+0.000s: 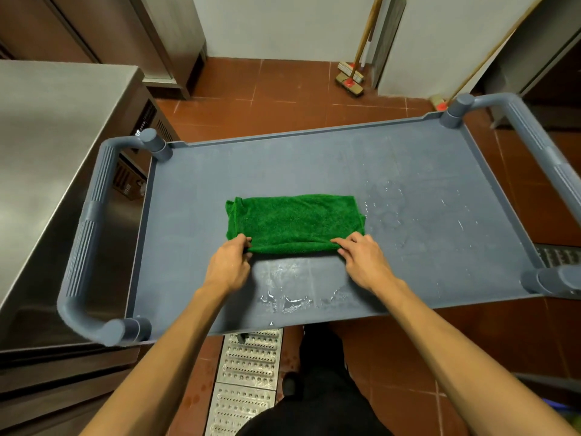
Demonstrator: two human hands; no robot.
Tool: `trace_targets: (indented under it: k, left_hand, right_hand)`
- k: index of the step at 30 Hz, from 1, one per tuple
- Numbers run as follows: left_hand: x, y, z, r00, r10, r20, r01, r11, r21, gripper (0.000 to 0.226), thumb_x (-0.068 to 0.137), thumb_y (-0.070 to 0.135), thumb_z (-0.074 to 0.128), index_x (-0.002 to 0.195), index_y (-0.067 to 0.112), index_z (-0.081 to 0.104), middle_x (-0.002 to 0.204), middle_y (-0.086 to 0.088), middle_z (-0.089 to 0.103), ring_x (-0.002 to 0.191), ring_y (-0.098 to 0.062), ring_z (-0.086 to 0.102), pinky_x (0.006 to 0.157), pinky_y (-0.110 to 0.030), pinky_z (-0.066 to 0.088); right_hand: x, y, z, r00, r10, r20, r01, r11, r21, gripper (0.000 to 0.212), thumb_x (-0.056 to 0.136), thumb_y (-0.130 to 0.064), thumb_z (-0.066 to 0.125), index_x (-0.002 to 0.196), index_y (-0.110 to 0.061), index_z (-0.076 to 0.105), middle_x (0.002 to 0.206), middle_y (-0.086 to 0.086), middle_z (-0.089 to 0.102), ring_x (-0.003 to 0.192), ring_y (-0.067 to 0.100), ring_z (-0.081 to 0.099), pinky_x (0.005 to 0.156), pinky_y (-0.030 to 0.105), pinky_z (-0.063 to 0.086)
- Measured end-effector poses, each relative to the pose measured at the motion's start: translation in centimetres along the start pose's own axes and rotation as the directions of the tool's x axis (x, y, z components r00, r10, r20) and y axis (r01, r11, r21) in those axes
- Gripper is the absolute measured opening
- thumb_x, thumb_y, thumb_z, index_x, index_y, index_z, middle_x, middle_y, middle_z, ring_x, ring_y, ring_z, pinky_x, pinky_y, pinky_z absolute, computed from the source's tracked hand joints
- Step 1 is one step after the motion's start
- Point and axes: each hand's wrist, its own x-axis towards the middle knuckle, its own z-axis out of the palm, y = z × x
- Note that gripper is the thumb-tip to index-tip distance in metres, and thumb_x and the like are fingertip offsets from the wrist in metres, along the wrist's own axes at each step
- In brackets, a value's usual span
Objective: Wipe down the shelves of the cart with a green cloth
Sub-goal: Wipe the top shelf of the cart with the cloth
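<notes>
Both my hands, left hand (227,266) and right hand (364,259), pinch the green cloth (295,222) by its near edge. Cloth lies mid-shelf on the cart (201,190); bare shelf surface all around, raised rim well apart.

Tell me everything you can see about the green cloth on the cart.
The green cloth is a bright green, fuzzy towel that looks like microfibre, folded into a flat rectangle with layered edges showing at its left end. It lies near the middle of the cart's top shelf, a grey-blue surface. The left hand pinches its near left corner and the right hand its near right corner. Wet streaks shine on the shelf beside and in front of it.
</notes>
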Motion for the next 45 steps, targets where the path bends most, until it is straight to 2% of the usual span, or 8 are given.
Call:
trace_targets:
  k: [14, 19, 28, 33, 37, 39, 42, 45]
  left_hand:
    - [-6.4, -0.2, 1.2, 0.996, 0.084, -0.018, -0.081, 0.989, 0.123, 0.015, 0.099, 0.017, 0.048, 0.111, 0.009, 0.054, 0.099, -0.02, 0.07, 0.087, -0.041, 0.062, 0.068, -0.039, 0.042]
    - [-8.0, -0.5, 1.1, 0.994, 0.109, 0.005, -0.109, 0.987, 0.122, 0.012, 0.1, 0.017, 0.048, 0.108, 0.008, 0.053, 0.098, -0.021, 0.07, 0.085, -0.04, 0.063, 0.067, -0.038, 0.043]
    - [-9.0, 0.5, 0.6, 0.978, 0.106, 0.182, -0.138, 0.976, 0.171, 0.017, 0.1, 0.024, 0.046, 0.107, 0.01, 0.05, 0.108, -0.021, 0.066, 0.097, -0.04, 0.06, 0.078, -0.042, 0.048]
    - [-10.0, 1.6, 1.6, 0.953, 0.237, 0.186, -0.283, 0.917, 0.282, 0.037, 0.091, 0.022, 0.053, 0.127, 0.015, 0.054, 0.114, -0.014, 0.058, 0.106, -0.034, 0.055, 0.085, -0.044, 0.05]
    - [-10.6, 1.8, 2.8, 0.924, 0.354, 0.142, -0.382, 0.859, 0.341, 0.028, 0.086, 0.019, 0.068, 0.113, 0.013, 0.066, 0.105, -0.013, 0.059, 0.093, -0.036, 0.057, 0.071, -0.041, 0.052]
    - [-10.7, 1.9, 3.1, 0.92, 0.378, 0.101, -0.39, 0.859, 0.331, 0.021, 0.084, 0.013, 0.069, 0.104, 0.01, 0.066, 0.105, -0.011, 0.061, 0.091, -0.035, 0.059, 0.066, -0.04, 0.05]
    - [-10.9, 2.2, 3.1, 0.941, 0.334, 0.058, -0.338, 0.911, 0.234, 0.014, 0.09, 0.01, 0.059, 0.104, 0.008, 0.059, 0.105, -0.011, 0.064, 0.093, -0.035, 0.059, 0.068, -0.04, 0.048]
    - [-10.6, 2.3, 2.5, 0.959, 0.281, 0.045, -0.284, 0.95, 0.131, 0.014, 0.095, 0.013, 0.053, 0.108, 0.007, 0.054, 0.097, -0.016, 0.069, 0.087, -0.04, 0.062, 0.068, -0.04, 0.047]
  right_hand:
    - [-6.5, 0.0, 0.8, 0.997, 0.059, 0.045, -0.059, 0.998, -0.012, 0.034, 0.101, -0.025, 0.044, 0.132, -0.029, 0.058, 0.116, 0.005, 0.057, 0.112, 0.027, 0.048, 0.094, 0.037, 0.044]
    - [-7.9, 0.2, 0.6, 0.992, 0.063, 0.107, -0.06, 0.997, -0.038, 0.034, 0.101, -0.028, 0.044, 0.132, -0.026, 0.057, 0.122, 0.006, 0.056, 0.117, 0.028, 0.048, 0.099, 0.039, 0.043]
    - [-9.0, 0.3, -1.3, 0.983, 0.013, 0.184, 0.006, 0.995, -0.104, 0.036, 0.101, -0.026, 0.043, 0.134, -0.018, 0.057, 0.127, 0.012, 0.055, 0.12, 0.031, 0.048, 0.099, 0.042, 0.042]
    - [-9.6, 0.2, -0.5, 0.99, -0.054, 0.129, 0.071, 0.988, -0.136, 0.036, 0.1, -0.028, 0.044, 0.133, -0.021, 0.056, 0.129, 0.006, 0.051, 0.12, 0.026, 0.045, 0.104, 0.04, 0.039]
    - [-10.4, 0.2, 0.2, 0.988, -0.146, 0.054, 0.15, 0.985, -0.09, 0.036, 0.095, -0.029, 0.055, 0.131, -0.022, 0.055, 0.134, 0.0, 0.048, 0.127, 0.023, 0.041, 0.107, 0.037, 0.036]
    - [-10.4, 0.2, 0.5, 0.982, -0.182, 0.056, 0.187, 0.978, -0.089, 0.04, 0.094, -0.031, 0.058, 0.132, -0.02, 0.053, 0.145, 0.002, 0.043, 0.137, 0.023, 0.035, 0.112, 0.038, 0.031]
    - [-10.0, 0.5, 1.1, 0.98, -0.197, 0.028, 0.199, 0.977, -0.083, 0.031, 0.096, -0.027, 0.056, 0.125, -0.015, 0.058, 0.155, 0.006, 0.034, 0.145, 0.024, 0.027, 0.117, 0.038, 0.027]
    - [-9.7, 0.4, 1.2, 0.983, -0.18, 0.036, 0.182, 0.982, -0.052, 0.028, 0.1, -0.025, 0.049, 0.124, -0.013, 0.055, 0.152, 0.006, 0.041, 0.141, 0.026, 0.036, 0.113, 0.04, 0.033]
